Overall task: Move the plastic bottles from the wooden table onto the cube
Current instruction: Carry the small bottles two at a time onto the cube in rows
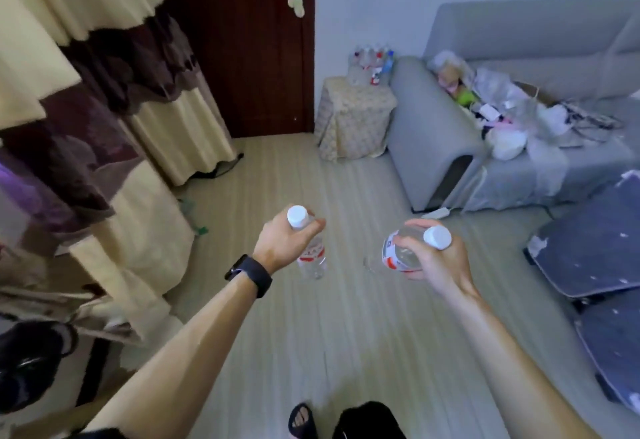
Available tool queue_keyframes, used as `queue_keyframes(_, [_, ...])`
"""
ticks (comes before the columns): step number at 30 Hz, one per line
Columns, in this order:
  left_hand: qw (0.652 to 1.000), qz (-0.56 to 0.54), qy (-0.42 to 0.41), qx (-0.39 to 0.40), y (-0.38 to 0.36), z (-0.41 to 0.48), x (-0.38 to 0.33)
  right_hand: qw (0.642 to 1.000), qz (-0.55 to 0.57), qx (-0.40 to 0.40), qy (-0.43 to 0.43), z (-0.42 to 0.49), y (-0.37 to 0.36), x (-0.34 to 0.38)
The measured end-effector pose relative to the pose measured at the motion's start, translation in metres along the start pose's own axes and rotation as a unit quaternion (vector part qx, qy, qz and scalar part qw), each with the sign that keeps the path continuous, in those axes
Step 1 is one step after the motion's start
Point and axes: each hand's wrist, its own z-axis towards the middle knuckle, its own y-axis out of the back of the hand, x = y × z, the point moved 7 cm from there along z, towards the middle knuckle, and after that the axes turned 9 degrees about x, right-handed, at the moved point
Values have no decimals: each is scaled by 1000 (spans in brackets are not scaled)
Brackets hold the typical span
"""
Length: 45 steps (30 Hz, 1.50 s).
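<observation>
My left hand [282, 243] grips a clear plastic bottle [313, 260] near its white cap, and the bottle hangs upright above the floor. A second clear bottle [403, 253] with a white cap and red label lies tilted in my right hand [434, 260], whose fingers curl round its upper part. Far ahead, in the corner by the sofa, stands the cube [353, 116], draped in a pale patterned cloth. Several plastic bottles [372, 63] stand on top of it. The wooden table is not in view.
A grey sofa [519, 99] strewn with bags and toys fills the right side. Dark blue cushions [595, 241] lie at the right edge. Curtains [104, 127] hang along the left, with a dark wooden door [249, 40] behind. Striped floor [346, 317] stretches toward the cube.
</observation>
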Motion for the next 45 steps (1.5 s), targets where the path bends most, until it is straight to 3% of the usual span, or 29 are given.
queue_keyframes(7, [998, 45, -10, 43, -14, 149, -59, 999, 10, -37, -5, 139, 31, 33])
queue_keyframes(16, [999, 42, 29, 7, -6, 344, -119, 999, 24, 2, -22, 348, 47, 99])
queue_keyframes(28, [997, 69, 34, 19, 31, 602, -176, 999, -1, 33, -42, 615, 18, 196])
queue_keyframes(37, [996, 68, 31, 50, 68, 819, -226, 998, -32, 2, -49, 802, 0, 277])
queue_keyframes(45, [995, 54, 38, 76, 51, 975, -262, 996, -66, 7, -60, 962, 14, 298])
